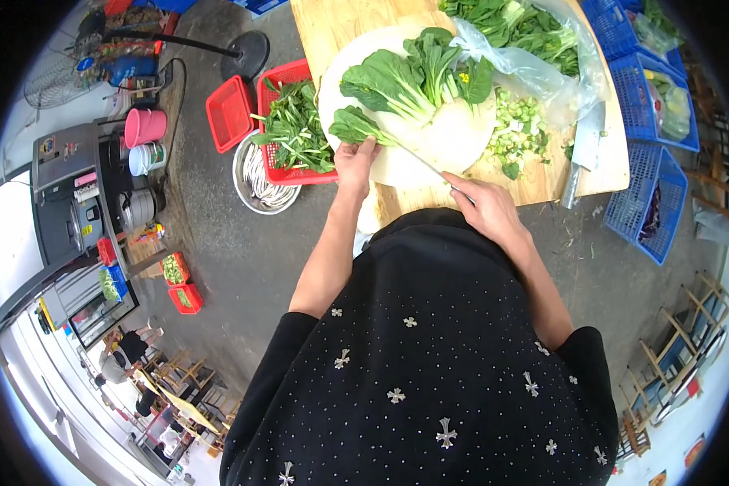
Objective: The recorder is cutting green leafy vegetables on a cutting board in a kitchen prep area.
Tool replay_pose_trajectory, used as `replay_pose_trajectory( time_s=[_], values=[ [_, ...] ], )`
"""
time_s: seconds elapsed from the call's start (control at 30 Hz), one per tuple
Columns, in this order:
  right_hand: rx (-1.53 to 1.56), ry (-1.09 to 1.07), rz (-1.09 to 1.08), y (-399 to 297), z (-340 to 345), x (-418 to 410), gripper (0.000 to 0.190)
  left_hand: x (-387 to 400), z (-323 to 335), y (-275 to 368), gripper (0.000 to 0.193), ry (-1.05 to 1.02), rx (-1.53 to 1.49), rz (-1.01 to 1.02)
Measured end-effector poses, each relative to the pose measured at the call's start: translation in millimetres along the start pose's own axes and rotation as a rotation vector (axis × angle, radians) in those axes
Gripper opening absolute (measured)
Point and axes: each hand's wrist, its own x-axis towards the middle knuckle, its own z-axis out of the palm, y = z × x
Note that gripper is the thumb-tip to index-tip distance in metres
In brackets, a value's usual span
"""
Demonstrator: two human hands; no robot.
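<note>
My left hand (356, 164) grips a small leafy green stalk (359, 126) at the left side of a round pale cutting board (340, 73). In my right hand (483, 205) is a knife (422, 160), its thin blade pointing up and left towards that stalk. Whole leafy greens (401, 82) with pale stems lie across the board's upper part, a few bearing yellow flowers. Chopped stem pieces (518, 127) are heaped at the board's right. Beyond them, more greens (522, 33) lie partly under a clear plastic bag (522, 67).
A red basket (268, 159) of cut greens adjoins the wooden table (401, 197) at left, above a metal bowl (238, 176) of white strips. A cleaver (588, 143) overhangs the table's front right edge. Blue crates (629, 206) stand at right. A floor fan's base (246, 53) is at upper left.
</note>
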Motion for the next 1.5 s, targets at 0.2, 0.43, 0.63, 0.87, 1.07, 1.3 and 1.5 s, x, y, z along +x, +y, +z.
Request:
replay_pose_trajectory(
  time_s=[0.2, 0.43, 0.63, 0.87, 1.07, 1.3, 1.5],
  values=[
    [-0.076, 0.028, -0.05, 1, 3, 3, 0.032, 1, -3, -4, 0.016, 0.027, 0.104, -0.005],
    [-0.134, 0.031, -0.074, 3, 7, 1, 0.032, -1, 4, 2, 0.025, -0.017, 0.048, 0.012],
    [-0.208, -0.015, -0.075, -1, 7, 0, 0.032, -2, 11, 4, 0.031, 0.116, 0.108, 0.011],
    [-0.153, 0.022, -0.039, 4, 13, -1, 0.034, -2, -1, 9, 0.027, 0.045, 0.007, -0.069],
    [-0.188, -0.002, -0.024, 4, 13, -1, 0.035, 3, -12, 10, 0.025, -0.035, -0.01, -0.124],
    [-0.158, 0.025, -0.057, 5, 14, -1, 0.035, 0, -12, 8, 0.022, -0.031, 0.042, -0.105],
    [-0.179, -0.047, -0.018, 2, 10, 2, 0.035, -4, -7, 6, 0.021, -0.001, 0.065, -0.076]
  ],
)
